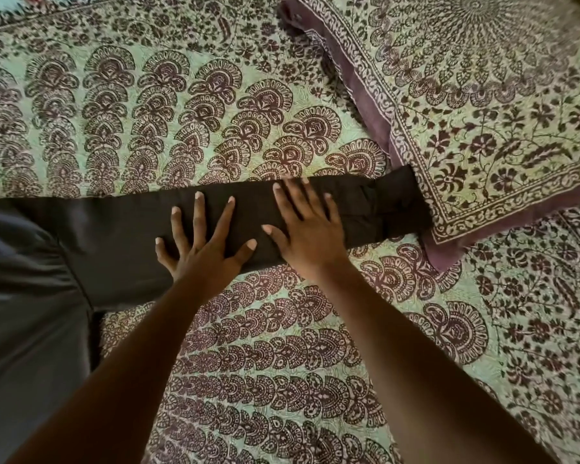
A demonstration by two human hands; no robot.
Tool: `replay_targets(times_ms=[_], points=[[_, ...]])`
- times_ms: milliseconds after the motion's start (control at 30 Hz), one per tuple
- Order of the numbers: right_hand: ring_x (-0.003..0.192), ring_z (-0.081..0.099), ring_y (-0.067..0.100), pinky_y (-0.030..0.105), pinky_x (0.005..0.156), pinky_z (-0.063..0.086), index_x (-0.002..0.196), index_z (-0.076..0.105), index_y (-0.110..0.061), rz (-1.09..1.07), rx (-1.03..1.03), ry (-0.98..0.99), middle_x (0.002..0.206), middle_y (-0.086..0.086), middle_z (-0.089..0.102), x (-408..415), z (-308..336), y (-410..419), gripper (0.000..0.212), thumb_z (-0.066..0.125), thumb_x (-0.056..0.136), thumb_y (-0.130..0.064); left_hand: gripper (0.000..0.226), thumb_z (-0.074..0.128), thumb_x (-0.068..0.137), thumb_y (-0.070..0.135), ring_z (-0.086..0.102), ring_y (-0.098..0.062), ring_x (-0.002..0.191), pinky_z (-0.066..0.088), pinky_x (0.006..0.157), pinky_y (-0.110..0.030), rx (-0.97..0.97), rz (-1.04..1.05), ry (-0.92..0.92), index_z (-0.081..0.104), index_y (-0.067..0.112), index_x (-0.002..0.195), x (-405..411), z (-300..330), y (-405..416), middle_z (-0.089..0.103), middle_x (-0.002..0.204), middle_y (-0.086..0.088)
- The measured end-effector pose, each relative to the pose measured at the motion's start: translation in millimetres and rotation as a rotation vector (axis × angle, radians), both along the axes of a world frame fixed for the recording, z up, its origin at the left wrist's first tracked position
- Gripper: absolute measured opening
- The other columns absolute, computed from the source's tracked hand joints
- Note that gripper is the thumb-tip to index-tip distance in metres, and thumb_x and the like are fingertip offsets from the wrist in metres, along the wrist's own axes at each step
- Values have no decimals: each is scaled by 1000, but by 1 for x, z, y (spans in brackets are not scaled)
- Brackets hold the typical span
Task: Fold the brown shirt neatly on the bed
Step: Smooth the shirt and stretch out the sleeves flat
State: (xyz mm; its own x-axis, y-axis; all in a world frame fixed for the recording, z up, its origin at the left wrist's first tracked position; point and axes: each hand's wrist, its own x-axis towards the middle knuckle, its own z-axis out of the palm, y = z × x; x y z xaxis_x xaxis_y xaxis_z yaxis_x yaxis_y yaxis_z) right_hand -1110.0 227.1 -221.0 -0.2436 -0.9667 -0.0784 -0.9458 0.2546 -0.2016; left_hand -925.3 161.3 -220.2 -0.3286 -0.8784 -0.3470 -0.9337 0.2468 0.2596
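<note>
My two bare forearms come in from the near edge, nearest the lens. Under them the bed, covered in a green sheet with dark maroon fan print. Left of my left forearm, the body of the brown shirt lies spread on the bed and runs out of view at the left edge.

My left hand lies flat on the shirt's sleeve, fingers spread wide and straight, palm down, holding nothing, pressing the cloth. My right hand sits just beside it to the right, also flat on the sleeve, fingers straight and fanned, thumb pointing toward the left hand, gripping nothing. Thumb tips near each other but apart.

The sleeve stretches as a long dark band from the shirt body on the left, under both palms, out past my right fingers. Its far end, right of my right hand, shows creases and meets the edge of a pillow; whether it overlaps or only touches the pillow, cannot tell.

The pillow, same print with a purple border, lies beyond and right of my right fingers, tilted. Beyond both sets of fingers, more printed sheet.
</note>
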Motion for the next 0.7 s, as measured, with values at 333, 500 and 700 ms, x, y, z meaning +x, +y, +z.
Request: replay_targets(times_ms=[333, 500, 700], points=[[158, 4, 42, 60, 125, 12, 165, 16, -21, -111, 39, 75, 172, 16, 9, -37, 18, 23, 92, 19, 95, -80, 76, 34, 86, 85, -28, -26, 153, -7, 116, -68, 101, -19, -5, -14, 71, 144, -3, 8, -3, -33, 163, 20], [161, 3, 24, 60, 126, 13, 165, 13, -35, 262, 91, -58, 175, -1, 1, 10, 8, 9, 73, 13, 100, -69, 49, 50, 102, 47, 3, -17, 158, 3, 123, -62, 189, 118, 409, 38, 52, 150, 28, 18, -24, 11, 170, 17], [159, 3, 39, 64, 123, -1, 164, 24, -23, -99, 1, -34, 173, 12, 10, 67, 16, -19, 83, 13, 98, -74, 43, 46, 99, 34, 33, -28, 147, 28, 114, -55, -308, 204, 166, 56, 27, 140, 153, 25, -12, 38, 161, 1]])
